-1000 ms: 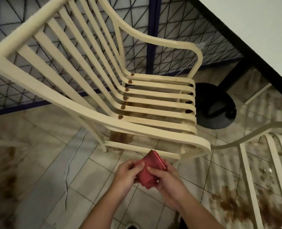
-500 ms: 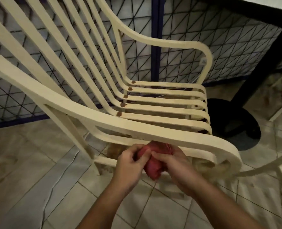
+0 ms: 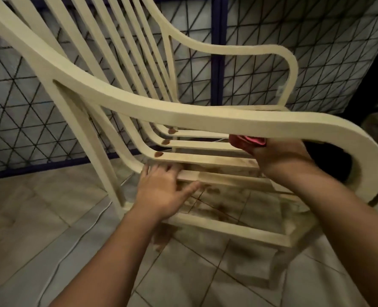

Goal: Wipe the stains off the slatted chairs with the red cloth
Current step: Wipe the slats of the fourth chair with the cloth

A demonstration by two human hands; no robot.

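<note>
A cream slatted chair (image 3: 183,117) fills the view, its near armrest crossing in front. Brown stains (image 3: 158,154) dot the back ends of the seat slats, and brown smears run along the slats nearer me. My right hand (image 3: 278,158) reaches under the armrest and grips the bunched red cloth (image 3: 249,140) just over the seat slats; the armrest hides part of the cloth. My left hand (image 3: 161,189) rests on the nearest seat slat, fingers straight on top and thumb under its edge.
A black wire-mesh fence with a blue post (image 3: 219,47) stands behind the chair. The tiled floor (image 3: 50,218) below has brown stains under the seat, and a thin white cable (image 3: 73,244) lies at the left.
The view has moved in close to the chair. My hands have parted: the right one took the cloth under the armrest to the seat, and the left one let go and went onto a slat.
</note>
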